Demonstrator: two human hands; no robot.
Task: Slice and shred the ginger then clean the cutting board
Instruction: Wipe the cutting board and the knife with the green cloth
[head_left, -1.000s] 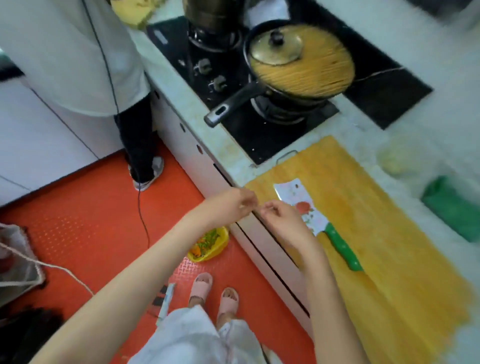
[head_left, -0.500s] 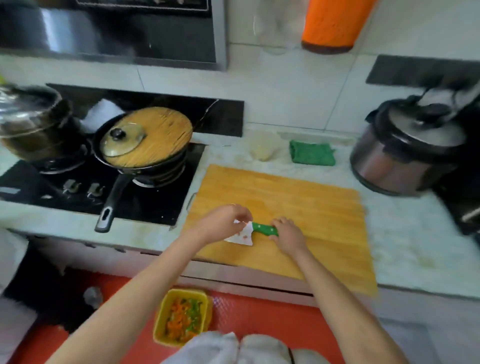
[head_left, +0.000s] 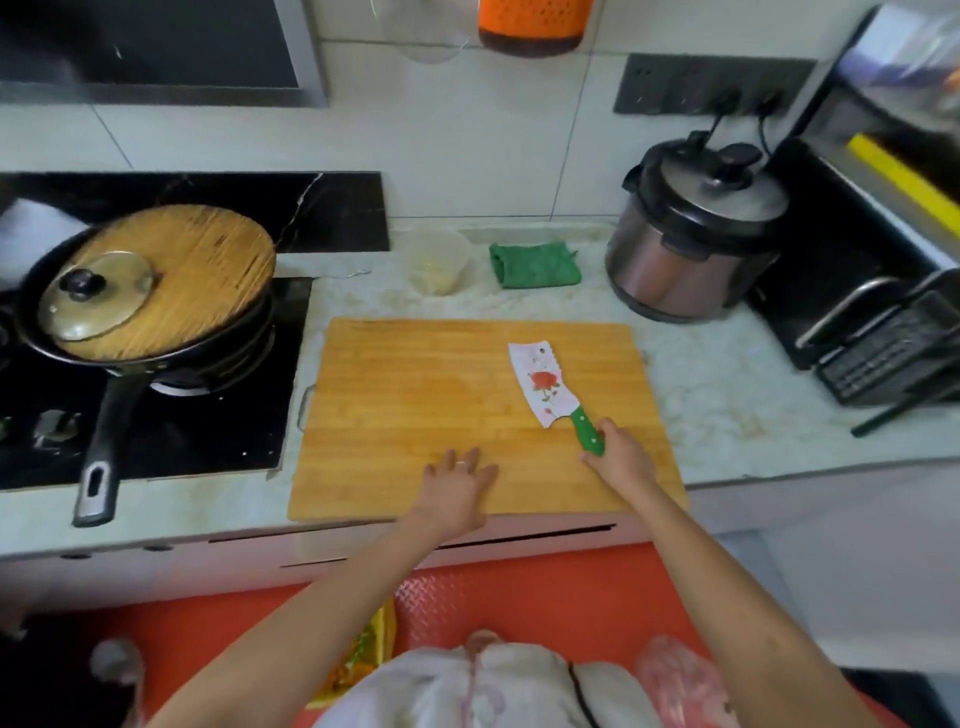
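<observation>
Standing at the counter's front edge, a person reaches both bare arms over an orange floor mat (head_left: 545, 592); a yellow tub (head_left: 363, 649) of vegetable scraps sits on the mat below the left forearm

The left hand (head_left: 457, 483) lies flat on the bamboo cutting board (head_left: 405, 395) close to the middle of its near edge, palm down, fingers straight and slightly spread, holding nothing. The right hand (head_left: 621, 457) is at the board's near right corner, its thumb and fingers curled round the butt of the cleaver's green handle

The cutting board lies on the pale marble counter (head_left: 727, 395), its near edge along the counter's front edge and its left edge just beside the black stove (head_left: 218, 436). The cleaver (head_left: 545, 384) lies flat on the right half of the board, its white blade printed with a red rose and pointing toward the far right corner

On the stove stands a black frying pan (head_left: 111, 426), handle toward the front, covered by a round bamboo lid (head_left: 208, 265) with a glass lid (head_left: 93, 296) resting on that. Along the counter's back edge, past the board, stand a clear plastic cup (head_left: 439, 265), a folded green cloth (head_left: 535, 265) just to its right, and a steel pressure cooker (head_left: 691, 249) nearer the right. A black dish rack (head_left: 883, 348) sits at the counter's right end
</observation>
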